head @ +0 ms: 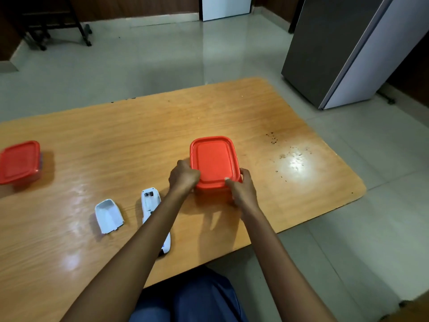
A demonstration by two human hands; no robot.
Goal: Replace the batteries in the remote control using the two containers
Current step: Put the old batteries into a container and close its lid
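Two hands grip one container (214,163) near the middle of the desk (144,135): the left hand (183,175) is curled around its near left corner, and the right hand (242,189) clasps its near right corner with the thumb pressed on the lid's rim. Its lid is orange-red, a rounded rectangle with a raised border, and sits closed on the box. A second container (19,161) with the same red lid stands well apart at the desk's left edge. The white remote control (152,205) lies face down just left of the left forearm, which crosses over it; its battery bay is open at the far end, though I cannot tell what is inside. Its white battery cover (108,216) lies hollow side up beside it, to the left. The wooden desk is glossy and shows dark specks at the right. Beyond it are a pale tiled floor (162,56) and a grey cabinet (343,49).
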